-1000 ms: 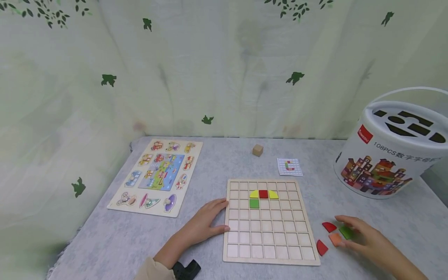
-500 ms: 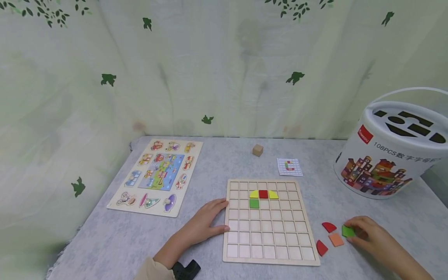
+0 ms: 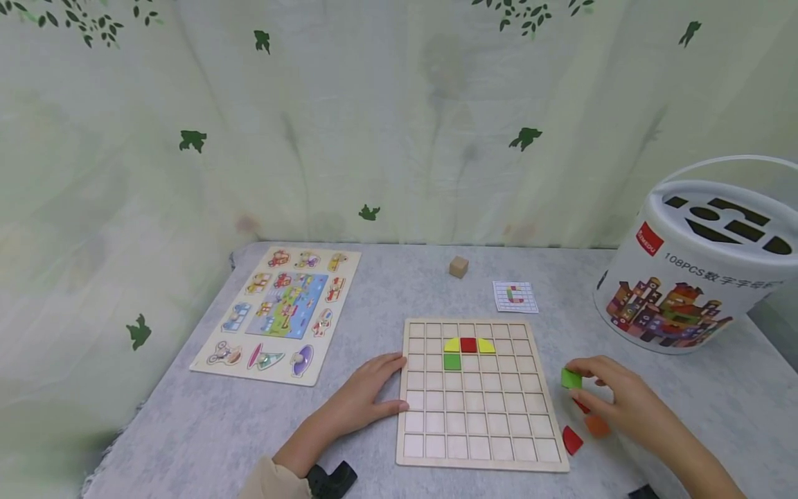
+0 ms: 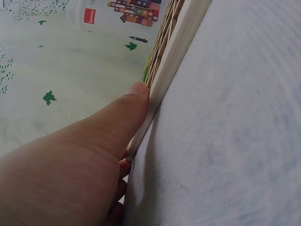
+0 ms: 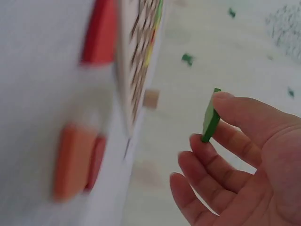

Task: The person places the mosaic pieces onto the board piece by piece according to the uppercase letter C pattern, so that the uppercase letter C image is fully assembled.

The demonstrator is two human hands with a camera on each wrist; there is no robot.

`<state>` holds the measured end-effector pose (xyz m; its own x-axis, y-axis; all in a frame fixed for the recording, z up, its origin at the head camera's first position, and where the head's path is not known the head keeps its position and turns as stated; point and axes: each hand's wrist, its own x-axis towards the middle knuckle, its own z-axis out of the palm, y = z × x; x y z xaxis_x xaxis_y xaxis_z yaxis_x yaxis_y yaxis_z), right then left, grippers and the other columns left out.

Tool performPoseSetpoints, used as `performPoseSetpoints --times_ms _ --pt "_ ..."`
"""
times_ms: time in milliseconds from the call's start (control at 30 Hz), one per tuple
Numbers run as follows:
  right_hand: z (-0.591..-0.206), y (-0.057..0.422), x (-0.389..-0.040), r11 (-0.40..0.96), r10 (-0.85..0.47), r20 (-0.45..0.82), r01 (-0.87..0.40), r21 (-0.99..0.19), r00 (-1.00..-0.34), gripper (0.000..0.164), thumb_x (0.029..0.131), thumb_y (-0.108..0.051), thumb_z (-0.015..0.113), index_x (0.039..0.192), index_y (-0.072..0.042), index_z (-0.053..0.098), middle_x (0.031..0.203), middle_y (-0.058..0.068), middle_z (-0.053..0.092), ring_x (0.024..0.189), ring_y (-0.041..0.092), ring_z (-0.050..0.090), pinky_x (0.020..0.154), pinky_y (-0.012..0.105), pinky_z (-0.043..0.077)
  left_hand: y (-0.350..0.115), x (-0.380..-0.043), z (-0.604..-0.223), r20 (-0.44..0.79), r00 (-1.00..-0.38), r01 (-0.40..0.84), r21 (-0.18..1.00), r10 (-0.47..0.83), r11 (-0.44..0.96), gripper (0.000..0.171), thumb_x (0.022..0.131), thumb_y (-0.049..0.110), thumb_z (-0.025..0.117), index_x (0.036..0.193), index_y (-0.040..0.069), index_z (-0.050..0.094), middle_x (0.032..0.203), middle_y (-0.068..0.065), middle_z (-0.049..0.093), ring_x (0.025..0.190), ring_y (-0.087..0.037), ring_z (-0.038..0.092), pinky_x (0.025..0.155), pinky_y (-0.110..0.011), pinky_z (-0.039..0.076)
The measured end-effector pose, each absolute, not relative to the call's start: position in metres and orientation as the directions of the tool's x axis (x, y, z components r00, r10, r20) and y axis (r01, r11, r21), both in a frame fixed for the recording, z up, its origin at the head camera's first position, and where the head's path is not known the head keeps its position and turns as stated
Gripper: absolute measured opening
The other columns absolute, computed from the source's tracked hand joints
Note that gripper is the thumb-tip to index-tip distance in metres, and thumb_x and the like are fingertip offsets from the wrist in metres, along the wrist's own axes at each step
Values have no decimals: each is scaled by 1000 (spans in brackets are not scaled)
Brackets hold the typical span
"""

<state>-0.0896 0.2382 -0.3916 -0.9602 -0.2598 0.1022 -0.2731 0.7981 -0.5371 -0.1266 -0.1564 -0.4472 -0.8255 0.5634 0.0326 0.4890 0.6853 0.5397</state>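
In the head view, my right hand [image 3: 626, 398] pinches a green square tile [image 3: 571, 378] between thumb and fingers, lifted just right of the wooden grid board [image 3: 492, 423]. The right wrist view shows this tile [image 5: 210, 117] edge-on, with the other fingers spread loosely. My left hand [image 3: 364, 398] rests against the board's left edge, thumb and fingertips touching it. Near the board's top sit two yellow quarter-circles, a red square [image 3: 468, 345] between them, and a green square [image 3: 451, 362] below the left one. Beneath my right hand lie an orange square [image 3: 597, 427] and two red quarter-circles [image 3: 571, 440], one partly hidden.
A pattern card [image 3: 515, 297] and a small wooden cube [image 3: 458, 267] lie behind the board. To the left is a picture puzzle board [image 3: 283, 315]. A white lidded bucket [image 3: 679, 277] stands at the right, and a pale curtain [image 3: 399, 138] hangs along the back.
My right hand has pinched the green square from beside the orange one, raised it and carried it left toward the board. My left hand has stayed at the board's edge.
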Motion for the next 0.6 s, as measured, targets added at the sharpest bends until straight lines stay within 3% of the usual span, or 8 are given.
performPoseSetpoints --times_ms 200,600 --pt "-382 194 -92 702 -352 244 -427 -569 -904 28 82 -18 67 109 -13 61 106 -5 56 98 17 53 78 41 48 -156 -126 -444 36 -821 494 543 569 679 73 83 52 55 138 10 35 141 -5 31 129 -24 26 102 -44 25" --pt "-411 132 -113 573 -451 204 -457 -680 -869 30 83 -18 66 110 -7 59 102 -5 56 90 15 54 74 31 48 -157 -128 -443 24 -823 490 535 567 688 74 82 55 53 139 11 33 142 -4 30 129 -23 25 102 -43 25"
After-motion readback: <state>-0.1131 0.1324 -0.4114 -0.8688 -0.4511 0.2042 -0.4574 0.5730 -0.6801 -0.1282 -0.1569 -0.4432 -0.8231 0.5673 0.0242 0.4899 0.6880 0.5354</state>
